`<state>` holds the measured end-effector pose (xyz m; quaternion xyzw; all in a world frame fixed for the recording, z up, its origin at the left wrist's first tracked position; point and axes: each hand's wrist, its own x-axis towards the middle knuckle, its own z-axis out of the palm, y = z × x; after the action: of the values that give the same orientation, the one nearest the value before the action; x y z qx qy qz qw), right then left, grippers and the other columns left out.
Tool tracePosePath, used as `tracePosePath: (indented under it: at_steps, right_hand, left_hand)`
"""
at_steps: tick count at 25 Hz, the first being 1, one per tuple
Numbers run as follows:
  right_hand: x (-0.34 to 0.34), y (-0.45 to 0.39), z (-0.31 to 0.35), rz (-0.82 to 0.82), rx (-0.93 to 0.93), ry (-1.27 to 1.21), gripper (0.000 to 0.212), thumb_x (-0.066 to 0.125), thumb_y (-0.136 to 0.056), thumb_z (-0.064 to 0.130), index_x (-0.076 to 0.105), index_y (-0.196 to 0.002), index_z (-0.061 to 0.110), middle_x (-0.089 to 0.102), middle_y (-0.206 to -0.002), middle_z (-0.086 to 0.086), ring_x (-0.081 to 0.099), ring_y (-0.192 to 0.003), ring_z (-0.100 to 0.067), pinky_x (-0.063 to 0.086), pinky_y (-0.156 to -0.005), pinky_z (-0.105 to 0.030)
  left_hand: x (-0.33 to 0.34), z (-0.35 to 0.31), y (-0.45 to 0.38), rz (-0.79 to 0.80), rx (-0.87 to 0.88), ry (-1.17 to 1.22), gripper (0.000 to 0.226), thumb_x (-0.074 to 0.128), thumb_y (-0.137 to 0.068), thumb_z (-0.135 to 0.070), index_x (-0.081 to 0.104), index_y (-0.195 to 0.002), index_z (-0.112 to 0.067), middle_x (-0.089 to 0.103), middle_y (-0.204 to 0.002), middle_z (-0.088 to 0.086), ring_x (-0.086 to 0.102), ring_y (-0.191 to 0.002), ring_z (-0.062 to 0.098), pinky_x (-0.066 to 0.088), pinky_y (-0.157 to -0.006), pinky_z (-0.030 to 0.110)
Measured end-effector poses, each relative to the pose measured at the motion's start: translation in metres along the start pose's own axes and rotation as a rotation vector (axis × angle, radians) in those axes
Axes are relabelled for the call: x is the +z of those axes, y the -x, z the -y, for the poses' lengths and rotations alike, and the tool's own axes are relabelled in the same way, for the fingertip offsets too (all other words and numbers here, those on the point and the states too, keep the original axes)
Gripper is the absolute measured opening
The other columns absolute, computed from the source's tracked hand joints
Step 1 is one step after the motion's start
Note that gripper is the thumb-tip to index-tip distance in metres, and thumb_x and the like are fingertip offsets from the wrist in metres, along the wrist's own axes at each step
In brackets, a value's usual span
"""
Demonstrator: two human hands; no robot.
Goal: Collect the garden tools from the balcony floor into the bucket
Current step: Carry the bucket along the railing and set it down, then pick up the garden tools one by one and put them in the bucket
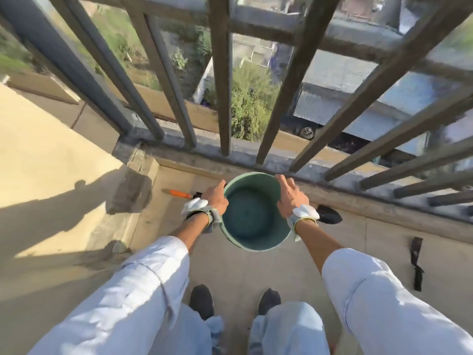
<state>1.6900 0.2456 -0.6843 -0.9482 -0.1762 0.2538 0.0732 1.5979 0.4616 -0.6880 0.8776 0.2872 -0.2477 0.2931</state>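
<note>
A round green bucket [252, 213] with nothing inside it is held over the balcony floor, close to the railing. My left hand [216, 196] grips its left rim and my right hand [288, 194] holds its right rim, fingers spread along the edge. A tool with an orange handle [179, 193] lies on the floor left of the bucket, its head hidden behind my left wrist. A black trowel blade [330, 213] shows on the floor right of the bucket, behind my right wrist. A long black tool [416, 262] lies further right.
Metal railing bars [221, 98] rise right behind the bucket on a concrete curb [204, 149]. A low wall [51, 155] bounds the floor on the left. My two dark shoes [202, 301] stand on the tiled floor below the bucket.
</note>
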Motion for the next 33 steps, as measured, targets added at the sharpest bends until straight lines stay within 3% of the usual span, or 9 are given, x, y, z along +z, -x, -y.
tracePosePath:
  at_steps: [6,9,14,18,21,24,26,29,33]
  right_hand:
    - [0.128,-0.094,-0.024,-0.106,-0.080,0.076,0.070,0.057,-0.087,0.009,0.031,-0.148,0.032,0.050,-0.139,-0.007,0.064,-0.114,-0.042,0.054,-0.088,-0.047]
    - [0.161,-0.129,-0.036,-0.092,-0.139,0.094,0.069,0.055,-0.086,0.008,0.034,-0.147,0.031,0.054,-0.137,-0.009,0.062,-0.117,-0.043,0.054,-0.094,-0.048]
    - [0.187,-0.174,-0.055,-0.088,-0.169,0.124,0.053,0.052,-0.092,0.012,0.045,-0.136,0.040,0.066,-0.127,-0.007,0.068,-0.105,-0.036,0.060,-0.087,-0.047]
    - [0.193,-0.181,-0.053,-0.048,-0.201,0.242,0.051,0.053,-0.093,0.015,0.041,-0.138,0.037,0.065,-0.124,-0.010,0.067,-0.101,-0.034,0.060,-0.086,-0.048]
    - [0.204,-0.172,-0.049,-0.011,-0.172,0.330,0.065,0.055,-0.089,0.011,0.033,-0.146,0.035,0.060,-0.127,-0.010,0.065,-0.104,-0.035,0.059,-0.085,-0.048]
    - [0.209,-0.177,-0.048,-0.040,-0.150,0.380,0.075,0.056,-0.087,0.013,0.026,-0.152,0.032,0.060,-0.134,-0.008,0.066,-0.109,-0.035,0.059,-0.085,-0.047]
    - [0.211,-0.185,-0.037,-0.049,-0.176,0.382,0.080,0.059,-0.085,0.015,0.023,-0.154,0.031,0.054,-0.141,-0.008,0.060,-0.121,-0.036,0.057,-0.092,-0.050]
    - [0.218,-0.195,0.004,-0.159,-0.387,0.426,0.084,0.068,-0.083,0.014,0.028,-0.154,0.029,0.046,-0.146,-0.006,0.048,-0.134,-0.034,0.048,-0.103,-0.051]
    - [0.255,-0.206,0.069,-0.202,-0.762,0.603,0.066,0.067,-0.085,0.011,0.046,-0.143,0.034,0.058,-0.137,0.000,0.048,-0.130,-0.029,0.039,-0.109,-0.048]
  left_hand:
    - [0.102,0.069,-0.119,0.017,0.044,0.098,0.049,0.048,-0.097,-0.011,0.042,-0.146,-0.020,0.056,-0.143,0.013,0.059,-0.124,0.036,0.047,-0.105,0.038]
    - [0.123,0.082,-0.158,-0.031,0.089,0.004,0.031,0.046,-0.090,-0.007,0.052,-0.120,-0.016,0.063,-0.127,0.018,0.064,-0.108,0.039,0.053,-0.095,0.044]
    - [0.140,0.088,-0.200,0.261,0.102,0.142,0.032,0.063,-0.079,0.007,0.054,-0.110,0.004,0.072,-0.099,0.029,0.076,-0.086,0.043,0.062,-0.072,0.054]
    - [0.153,0.084,-0.213,0.070,0.139,-0.082,0.028,0.057,-0.095,-0.006,0.068,-0.119,0.002,0.070,-0.125,0.019,0.071,-0.107,0.034,0.050,-0.075,0.033]
    - [0.165,0.092,-0.207,0.098,0.156,-0.149,0.012,0.061,-0.084,0.001,0.070,-0.083,-0.007,0.075,-0.110,0.021,0.072,-0.108,0.037,0.058,-0.086,0.043]
    - [0.166,0.095,-0.207,0.117,0.148,-0.053,0.015,0.055,-0.087,0.001,0.068,-0.095,-0.004,0.073,-0.094,0.021,0.075,-0.088,0.037,0.062,-0.082,0.046]
    - [0.161,0.096,-0.206,0.127,0.156,0.003,0.011,0.057,-0.095,-0.014,0.063,-0.103,-0.010,0.074,-0.102,0.024,0.075,-0.076,0.037,0.065,-0.072,0.046]
    - [0.149,0.103,-0.211,0.056,0.152,0.014,0.043,0.041,-0.104,-0.048,0.065,-0.106,-0.012,0.074,-0.111,0.019,0.069,-0.060,0.024,0.053,-0.045,0.025]
    - [0.149,0.146,-0.245,-0.113,0.061,-0.169,0.038,0.049,-0.105,-0.023,0.060,-0.136,-0.004,0.062,-0.138,0.020,0.064,-0.121,0.035,0.051,-0.097,0.040]
